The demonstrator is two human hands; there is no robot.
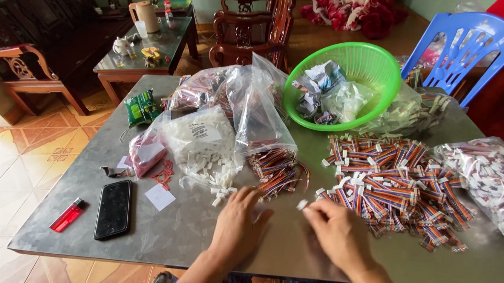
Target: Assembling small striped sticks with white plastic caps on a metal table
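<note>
On the grey table [196, 239], two hands, left hand [239, 221], right hand [335, 232], one phone [113, 208], one lighter [67, 215]

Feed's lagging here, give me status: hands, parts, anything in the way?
Left hand flat by loose white connectors. Right hand pinching a small white piece. Ribbon-cable pile beside the right hand; nothing blocking.

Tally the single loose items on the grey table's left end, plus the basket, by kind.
Red plastic lighter: 1
Black slab phone: 1
Green snack packet: 1
Small white paper square: 1
Round green plastic basket: 1
Total: 5
</note>
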